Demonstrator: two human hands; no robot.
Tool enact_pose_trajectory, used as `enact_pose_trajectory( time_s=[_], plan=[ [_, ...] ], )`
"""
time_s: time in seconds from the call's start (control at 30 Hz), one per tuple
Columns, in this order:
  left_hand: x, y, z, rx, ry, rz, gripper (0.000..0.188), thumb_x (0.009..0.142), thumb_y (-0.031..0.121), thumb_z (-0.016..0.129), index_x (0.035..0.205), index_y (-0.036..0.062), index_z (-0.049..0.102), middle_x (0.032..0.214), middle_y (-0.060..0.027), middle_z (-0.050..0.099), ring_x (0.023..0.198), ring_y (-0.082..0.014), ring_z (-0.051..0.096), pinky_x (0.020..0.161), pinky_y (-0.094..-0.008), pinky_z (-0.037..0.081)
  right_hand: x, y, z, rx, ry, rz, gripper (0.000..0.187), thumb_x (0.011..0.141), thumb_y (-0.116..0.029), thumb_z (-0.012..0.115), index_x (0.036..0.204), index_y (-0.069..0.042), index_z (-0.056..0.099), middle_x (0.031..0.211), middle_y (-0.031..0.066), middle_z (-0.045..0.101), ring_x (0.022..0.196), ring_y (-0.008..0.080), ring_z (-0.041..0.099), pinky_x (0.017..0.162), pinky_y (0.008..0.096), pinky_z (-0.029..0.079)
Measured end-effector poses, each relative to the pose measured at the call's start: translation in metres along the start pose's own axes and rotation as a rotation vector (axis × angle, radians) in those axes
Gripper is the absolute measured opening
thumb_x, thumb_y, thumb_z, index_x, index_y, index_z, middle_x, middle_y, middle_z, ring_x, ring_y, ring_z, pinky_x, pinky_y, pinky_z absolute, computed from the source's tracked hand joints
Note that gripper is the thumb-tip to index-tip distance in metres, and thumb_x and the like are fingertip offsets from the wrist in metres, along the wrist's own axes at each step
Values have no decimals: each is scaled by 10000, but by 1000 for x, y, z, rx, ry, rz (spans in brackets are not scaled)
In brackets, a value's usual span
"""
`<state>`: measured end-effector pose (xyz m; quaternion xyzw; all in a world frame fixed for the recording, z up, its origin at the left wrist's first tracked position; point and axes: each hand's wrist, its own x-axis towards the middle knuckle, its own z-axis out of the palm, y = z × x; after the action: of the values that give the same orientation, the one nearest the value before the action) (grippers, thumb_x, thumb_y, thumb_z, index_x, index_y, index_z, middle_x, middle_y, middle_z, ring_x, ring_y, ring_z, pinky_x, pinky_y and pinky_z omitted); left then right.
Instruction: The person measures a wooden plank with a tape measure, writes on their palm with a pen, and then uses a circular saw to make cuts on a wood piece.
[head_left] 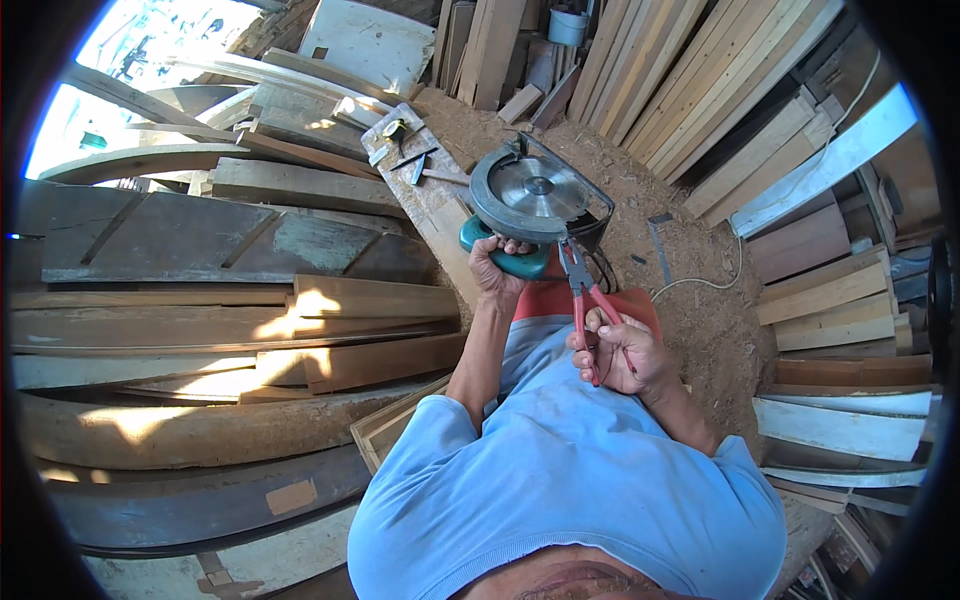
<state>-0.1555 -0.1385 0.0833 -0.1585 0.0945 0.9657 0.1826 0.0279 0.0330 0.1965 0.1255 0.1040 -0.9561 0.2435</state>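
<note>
A circular saw (540,185) with a round steel blade and a dark curved guard is tilted up in front of me, its blade face showing. My left hand (497,265) is wrapped round the saw's green handle (520,262). In my right hand (622,352) is a pair of pliers (578,275) with red grips, the two handles spread apart. The pliers' metal jaws reach the lower edge of the saw's guard; whether they grip anything there I cannot make out.
Left of the saw a narrow board (425,180) carries a hammer (440,174) and a yellow tape measure (396,131). Stacked timber (230,330) fills the left side. Planks (690,80) lean at the back right. A pale cable (700,283) lies on the sawdust-covered floor (715,330).
</note>
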Motion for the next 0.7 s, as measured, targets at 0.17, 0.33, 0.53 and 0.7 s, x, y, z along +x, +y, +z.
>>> enact_pose_trajectory(
  time_s=[0.17, 0.33, 0.53, 0.7],
  plan=[
    [6, -1, -5, 11, -52, -11, 72, 744, 97, 588, 691, 83, 542, 644, -33, 536, 631, -172, 569, 668, -349, 485, -6, -19, 11, -268, 33, 23, 265, 964, -128, 544, 1202, -12, 537, 1166, 190, 591, 969, 267, 678, 744, 431, 619],
    [7, 0, -3, 0, -40, -26, 84, 744, 88, 588, 680, 86, 535, 651, -32, 542, 631, -176, 566, 679, -356, 485, -14, -31, 21, -830, 215, -5, 365, 941, -128, 554, 1258, 51, 523, 1123, 150, 619, 977, 208, 682, 712, 328, 620],
    [7, -3, -2, -7, -33, -39, 94, 759, 87, 587, 683, 87, 532, 651, -30, 531, 639, -176, 568, 680, -359, 486, -14, -30, 12, -938, 298, -33, 353, 915, -103, 532, 1233, 50, 539, 1033, 141, 630, 836, 123, 632, 647, 257, 564],
    [6, -1, -2, -12, -48, -44, 92, 757, 83, 589, 687, 85, 529, 651, -29, 524, 638, -177, 568, 683, -364, 489, -9, -28, 8, -1037, 298, -91, 327, 914, -101, 519, 1201, 48, 569, 1008, 122, 632, 766, 108, 626, 639, 258, 556]
  ],
)
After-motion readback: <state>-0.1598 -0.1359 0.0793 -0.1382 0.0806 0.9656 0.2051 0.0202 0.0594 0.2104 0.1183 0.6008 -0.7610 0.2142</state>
